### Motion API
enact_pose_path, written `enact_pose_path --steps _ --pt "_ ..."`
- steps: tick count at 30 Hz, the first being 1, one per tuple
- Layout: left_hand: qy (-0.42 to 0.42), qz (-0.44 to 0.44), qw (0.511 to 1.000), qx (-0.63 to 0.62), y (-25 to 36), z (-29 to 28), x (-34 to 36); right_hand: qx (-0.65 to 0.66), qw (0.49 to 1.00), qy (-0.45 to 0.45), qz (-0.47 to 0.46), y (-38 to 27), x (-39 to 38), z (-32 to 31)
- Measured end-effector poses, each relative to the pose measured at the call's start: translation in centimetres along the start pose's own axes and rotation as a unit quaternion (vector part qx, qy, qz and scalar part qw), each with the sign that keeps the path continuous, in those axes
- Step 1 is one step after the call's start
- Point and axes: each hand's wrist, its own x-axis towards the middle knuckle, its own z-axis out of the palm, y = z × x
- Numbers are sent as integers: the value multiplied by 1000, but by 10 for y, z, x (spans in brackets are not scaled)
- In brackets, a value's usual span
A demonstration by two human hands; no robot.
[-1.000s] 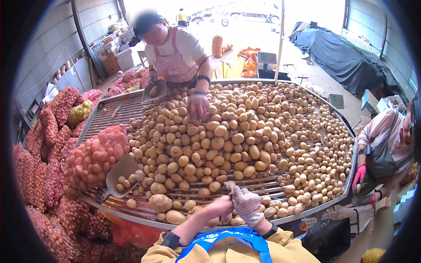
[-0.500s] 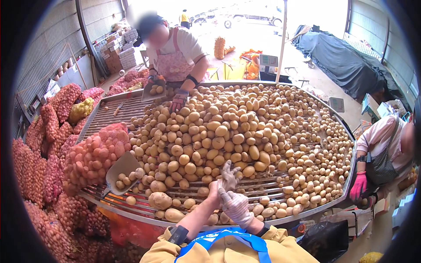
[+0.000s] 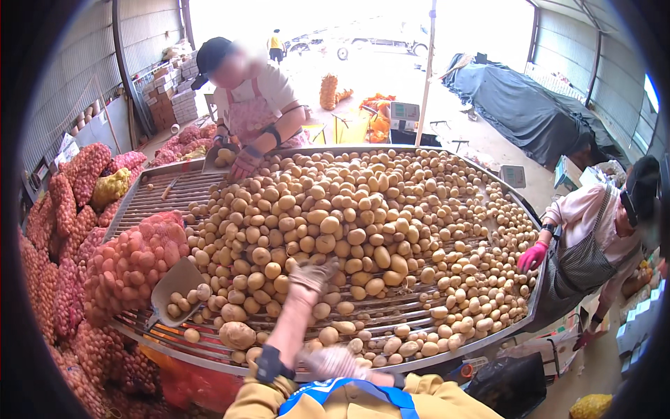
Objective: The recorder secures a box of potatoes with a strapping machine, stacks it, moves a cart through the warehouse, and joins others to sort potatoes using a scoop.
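A large heap of potatoes (image 3: 328, 209) covers the slatted metal sorting table (image 3: 279, 322). Out over the heap's near edge reaches my left hand (image 3: 312, 274) in a soiled, pale glove, its fingers stretched onto the potatoes and slightly blurred. My right hand (image 3: 335, 363), in a striped pinkish-white glove, is low against my body by the left forearm; motion smears its fingers. To the left of my left hand lies a metal scoop (image 3: 174, 283) with a few potatoes in it, beside a red mesh bag (image 3: 136, 262) full of potatoes.
Across the table a person (image 3: 255, 112) holds another scoop (image 3: 220, 159). At the right edge stands a second person (image 3: 593, 237) with a pink glove. Stacked mesh bags (image 3: 66, 279) crowd the left side. A black bag (image 3: 506, 384) sits below the near right edge.
My hands were together at the wrist and have parted. The left reached left onto the potatoes; the right drew back toward my body. The view shifted, and the person at right leaned in.
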Motion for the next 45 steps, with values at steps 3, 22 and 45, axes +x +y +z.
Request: enact_pose_path --steps 3,22,45 --pt "-82 41 993 -75 -118 -71 -9 33 991 128 20 8 5 -23" --pt "-43 -165 365 -915 70 -39 -48 20 967 104 231 60 29 -38" --pt "21 54 -182 -982 -88 -133 -34 29 985 168 33 43 41 -29"
